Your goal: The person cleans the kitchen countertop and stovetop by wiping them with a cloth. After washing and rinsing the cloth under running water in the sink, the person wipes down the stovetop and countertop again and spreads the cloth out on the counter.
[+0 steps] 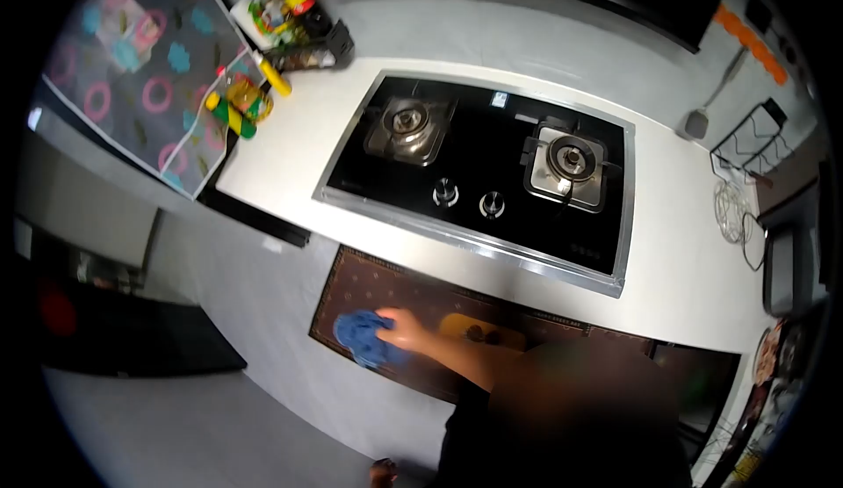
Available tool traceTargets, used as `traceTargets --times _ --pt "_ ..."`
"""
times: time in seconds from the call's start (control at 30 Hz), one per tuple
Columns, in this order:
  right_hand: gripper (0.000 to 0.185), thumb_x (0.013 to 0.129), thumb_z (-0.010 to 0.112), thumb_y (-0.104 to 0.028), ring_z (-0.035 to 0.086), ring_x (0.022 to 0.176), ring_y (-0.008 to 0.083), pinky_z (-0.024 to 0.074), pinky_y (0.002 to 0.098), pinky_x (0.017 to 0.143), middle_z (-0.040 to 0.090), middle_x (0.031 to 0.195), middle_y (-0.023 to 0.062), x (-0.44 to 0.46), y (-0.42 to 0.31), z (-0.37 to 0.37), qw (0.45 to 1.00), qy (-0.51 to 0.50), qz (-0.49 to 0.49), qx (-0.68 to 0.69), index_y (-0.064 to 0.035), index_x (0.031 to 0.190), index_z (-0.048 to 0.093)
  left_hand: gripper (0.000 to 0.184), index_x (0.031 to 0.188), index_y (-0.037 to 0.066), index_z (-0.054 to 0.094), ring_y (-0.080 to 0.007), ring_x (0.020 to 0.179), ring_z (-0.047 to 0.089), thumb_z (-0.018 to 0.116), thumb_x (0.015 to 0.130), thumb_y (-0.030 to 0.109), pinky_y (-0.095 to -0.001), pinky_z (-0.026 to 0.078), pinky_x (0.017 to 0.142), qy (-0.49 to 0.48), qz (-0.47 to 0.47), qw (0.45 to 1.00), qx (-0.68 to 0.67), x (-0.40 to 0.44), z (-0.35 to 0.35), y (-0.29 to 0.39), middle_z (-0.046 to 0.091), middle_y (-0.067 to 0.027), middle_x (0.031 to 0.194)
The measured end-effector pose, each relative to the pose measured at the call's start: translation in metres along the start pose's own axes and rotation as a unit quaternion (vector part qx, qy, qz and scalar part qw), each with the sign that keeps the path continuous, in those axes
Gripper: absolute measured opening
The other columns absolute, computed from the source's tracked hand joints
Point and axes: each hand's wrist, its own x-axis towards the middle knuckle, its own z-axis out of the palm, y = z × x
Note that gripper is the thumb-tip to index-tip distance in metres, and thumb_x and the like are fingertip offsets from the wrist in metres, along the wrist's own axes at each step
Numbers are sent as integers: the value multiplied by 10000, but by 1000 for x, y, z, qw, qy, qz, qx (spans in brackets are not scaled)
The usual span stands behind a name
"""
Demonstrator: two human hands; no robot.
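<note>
My left hand [401,330] stretches out to the left, its fingers closed on a crumpled blue cloth [364,334]. The cloth hangs in front of the counter, over the left part of a dark brown patterned mat [369,279]. From this view I cannot tell whether the cloth touches the mat. My right hand is not in view. A blurred dark shape and black clothing cover the lower middle.
A black glass gas hob [474,154] with two burners is set in the white counter [281,167]. Bottles [246,101] and a dark basket [307,53] stand at its left, near a patterned cover [158,57]. A wire rack [751,141] and a spatula [698,123] are at the right.
</note>
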Motion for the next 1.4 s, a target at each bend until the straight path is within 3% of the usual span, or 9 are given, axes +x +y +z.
traceTargets --times 0.1,0.17,0.3,0.33,0.5,0.53,0.83,1.2,1.4 --pt "539 751 682 -136 622 989 231 516 330 821 626 1109 181 -39 -81 -84 987 18 162 9 11 1245 523 249 1065 104 569 -263 886 595 528 854 230 -477 470 680 22 -63 951 -303 29 -11 72 616 -122 1006" --pt "519 756 673 -125 608 1020 243 506 347 854 581 1192 179 -62 -119 -141 969 114 217 -42 11 1235 524 184 1009 78 574 -261 684 594 514 854 157 -443 471 597 75 -9 967 -243 37 -6 131 619 -114 817" --pt "404 658 667 -42 531 1092 291 418 365 949 559 1159 153 -99 -64 -260 890 383 -182 -168 -20 1055 598 183 1036 63 570 -204 647 590 530 870 128 -310 452 523 64 69 968 -232 42 22 219 626 -109 831" --pt "426 665 656 6 513 1122 311 401 381 962 565 1152 145 -108 -75 -283 868 395 -136 -268 -51 1082 591 198 1048 60 568 -210 648 594 536 867 132 -314 456 522 43 88 968 -232 44 32 231 630 -110 836" --pt "557 636 728 -368 404 1225 338 329 536 980 522 1241 122 -90 -53 -291 764 316 91 -555 -125 1122 607 239 1062 57 570 -228 697 622 568 849 167 -323 469 539 -139 102 927 -332 62 57 225 642 -99 861" --pt "580 633 720 -410 380 1248 329 314 549 984 510 1260 117 -71 -60 -282 761 297 118 -564 -132 1129 606 232 1054 66 578 -224 730 627 568 853 181 -332 468 543 -33 116 973 -198 40 73 230 644 -96 877" --pt "513 642 679 -316 379 1262 238 325 545 982 517 1275 42 -55 -44 -315 871 92 -18 -482 -149 1122 613 236 1064 90 578 -238 734 619 550 861 205 -405 474 597 21 10 990 -141 17 78 257 637 -87 877" --pt "401 536 702 -171 542 1070 312 420 433 908 640 1032 101 -126 -36 -529 833 241 -85 -491 -72 923 666 265 1065 72 571 -203 713 632 531 873 250 -329 477 548 5 105 991 -84 19 117 329 647 -81 860" --pt "372 513 676 -144 536 1091 266 402 422 911 655 974 69 -95 -53 -601 840 95 -104 -523 -70 877 678 288 1097 70 573 -209 803 638 568 861 234 -338 492 638 41 84 992 -84 -12 117 323 658 -84 913"
